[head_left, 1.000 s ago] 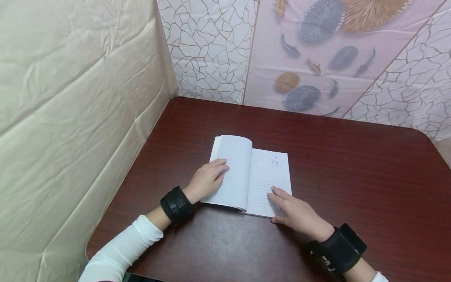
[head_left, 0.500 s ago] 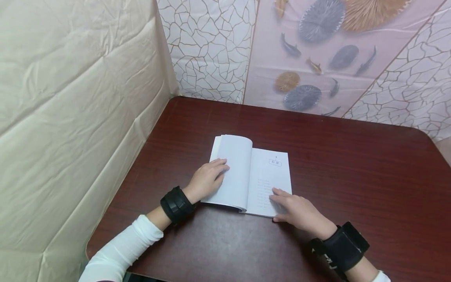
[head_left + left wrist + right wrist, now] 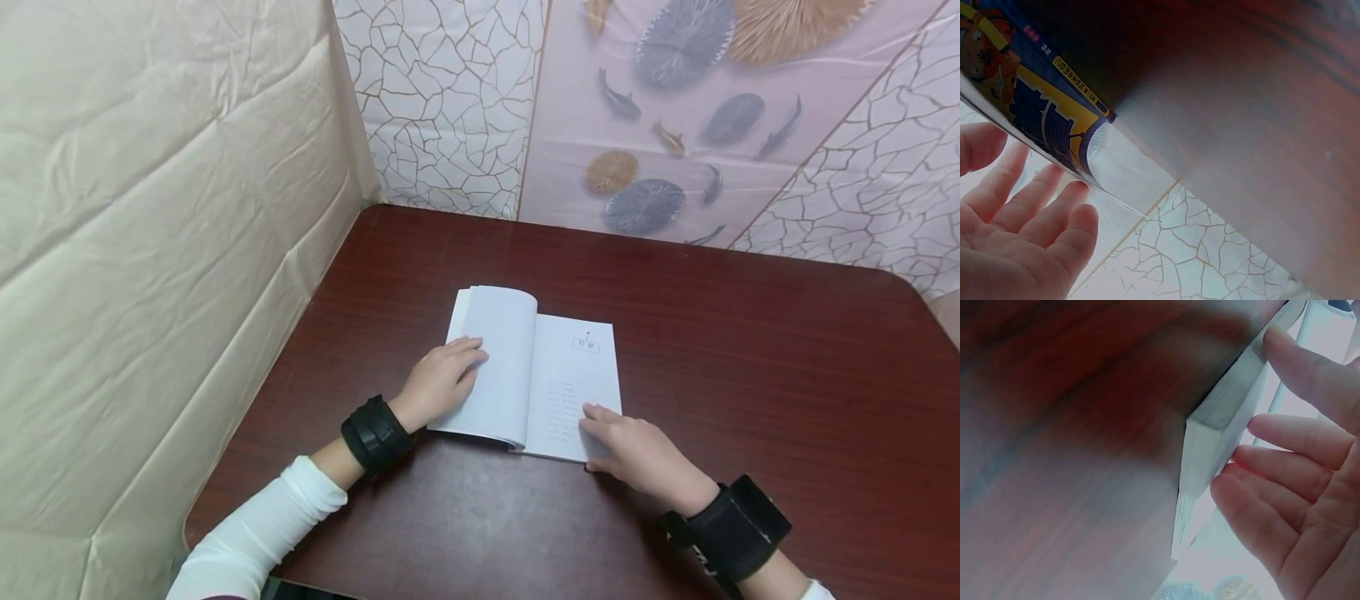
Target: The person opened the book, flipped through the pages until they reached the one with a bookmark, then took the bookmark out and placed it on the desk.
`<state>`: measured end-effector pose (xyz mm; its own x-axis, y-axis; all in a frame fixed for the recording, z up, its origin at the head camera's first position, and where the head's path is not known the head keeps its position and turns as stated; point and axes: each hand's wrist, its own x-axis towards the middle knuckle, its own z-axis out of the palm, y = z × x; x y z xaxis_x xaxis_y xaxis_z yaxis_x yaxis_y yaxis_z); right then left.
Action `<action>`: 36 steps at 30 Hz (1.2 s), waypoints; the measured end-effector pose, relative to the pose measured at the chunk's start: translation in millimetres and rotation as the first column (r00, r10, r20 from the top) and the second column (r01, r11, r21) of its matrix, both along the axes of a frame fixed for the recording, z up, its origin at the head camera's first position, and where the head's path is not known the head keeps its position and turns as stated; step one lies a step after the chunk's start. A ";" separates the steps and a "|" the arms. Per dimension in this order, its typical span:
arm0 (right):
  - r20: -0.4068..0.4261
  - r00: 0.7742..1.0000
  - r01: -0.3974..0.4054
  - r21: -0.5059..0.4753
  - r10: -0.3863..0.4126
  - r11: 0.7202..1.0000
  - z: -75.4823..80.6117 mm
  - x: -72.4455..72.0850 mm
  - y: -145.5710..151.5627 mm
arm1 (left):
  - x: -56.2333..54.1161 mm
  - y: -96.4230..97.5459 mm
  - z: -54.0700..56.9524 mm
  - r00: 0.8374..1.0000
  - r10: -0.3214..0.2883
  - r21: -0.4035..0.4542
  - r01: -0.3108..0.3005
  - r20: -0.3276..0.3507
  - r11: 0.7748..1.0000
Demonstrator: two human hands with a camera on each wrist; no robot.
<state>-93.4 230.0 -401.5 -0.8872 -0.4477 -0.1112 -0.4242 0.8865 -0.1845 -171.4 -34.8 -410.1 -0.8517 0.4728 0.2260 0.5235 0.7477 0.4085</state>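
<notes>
An open book [image 3: 558, 358] lies on the table, its left pages arched up toward the spine. The right page carries a small boxed heading with a short column of faint print. My left hand [image 3: 442, 379] rests on the left page with its fingers extended. In the left wrist view, the colourful cover [image 3: 1054, 106] shows from below, bowed above the tabletop. My right hand [image 3: 637, 450] touches the lower right corner of the right page, fingers loosely straight and thumb at the bottom edge. The thick page block [image 3: 1216, 419] appears beside those fingers in the right wrist view.
The dark red-brown wooden table [image 3: 750, 350] spreads around the book. A cream cloth [image 3: 187, 250] hangs along its left side. Behind the far edge is a patterned covering [image 3: 450, 108] with crackle lines and shell motifs. Black bands [image 3: 378, 435] circle both wrists.
My right hand has slid slightly right over the page, toward its outer edge. The left hand and the book have stayed in place.
</notes>
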 end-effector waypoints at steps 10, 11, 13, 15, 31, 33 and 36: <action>-0.002 0.999 -0.037 -0.019 0.037 0.999 4.1 1.4 3.4 | 1.0 1.3 1.2 1.000 0.001 -0.004 -0.001 -0.004 1.000; -0.005 0.999 -0.041 -0.021 0.040 0.999 4.3 1.7 3.7 | 1.2 1.4 1.5 1.000 0.001 -0.005 -0.001 -0.004 1.000; -0.012 0.999 -0.047 -0.026 0.047 0.999 4.6 2.3 4.2 | 1.3 1.6 1.7 1.000 0.000 -0.006 0.000 -0.004 1.000; -0.013 0.999 -0.050 -0.035 0.049 0.998 4.9 3.0 4.7 | 1.3 1.9 1.7 1.000 0.000 -0.006 0.000 -0.004 1.000; -0.113 0.992 -0.055 0.031 0.059 0.998 0.9 8.6 4.6 | 0.7 2.6 1.5 1.000 -0.015 -0.010 0.016 0.007 1.000; -0.151 0.986 -0.060 0.048 0.067 0.997 0.7 9.6 4.5 | 0.7 2.4 1.3 1.000 -0.018 -0.009 0.018 0.002 1.000; -0.176 0.982 -0.067 0.053 0.076 0.996 1.5 9.6 4.9 | 0.7 2.2 1.4 1.000 -0.022 -0.002 0.022 -0.005 1.000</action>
<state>-83.7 234.9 -400.0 -0.8607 -0.5086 0.0226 -0.5090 0.8587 -0.0597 -170.7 -32.6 -408.7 -0.8401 0.4917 0.2290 0.5415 0.7371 0.4043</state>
